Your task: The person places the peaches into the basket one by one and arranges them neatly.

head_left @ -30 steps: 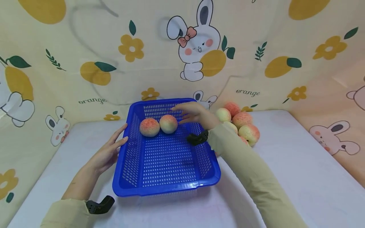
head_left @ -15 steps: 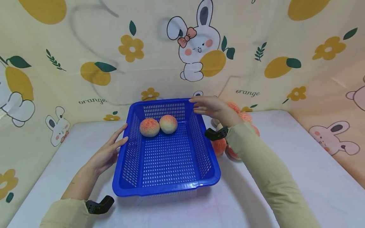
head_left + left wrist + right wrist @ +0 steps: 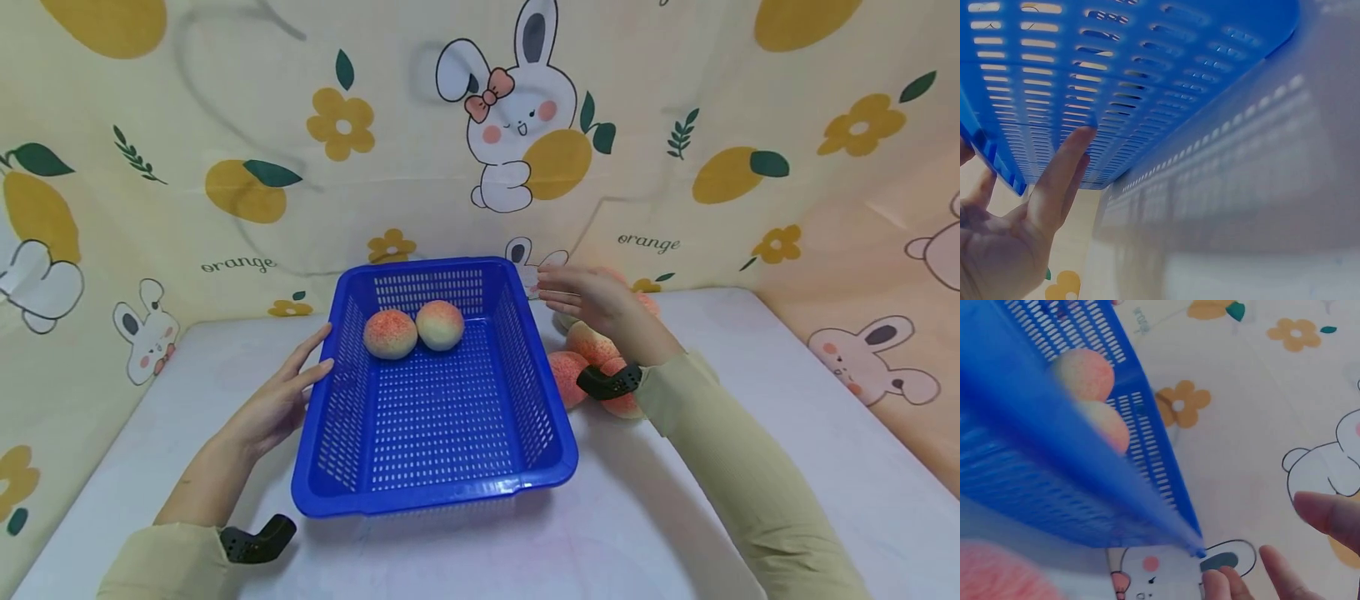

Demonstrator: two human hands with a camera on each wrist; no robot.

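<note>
A blue plastic basket stands mid-table with two red-and-yellow peaches near its back left corner. My left hand holds the left side of its rim; in the left wrist view two fingers lie against the outer perforated wall and others are at the rim. To the right of the basket, my right hand hovers above a pile of peaches, its fingers extended and nothing in them. That hand and its wrist hide part of the pile. The right wrist view shows its fingertips spread apart.
A white table lies under everything. Behind it hangs a cream cloth printed with rabbits, oranges and flowers. Black wrist devices sit at both cuffs.
My right hand has moved out of the basket, over its right side, to above the peach pile. The left hand stays at the rim, and both peaches stay put.
</note>
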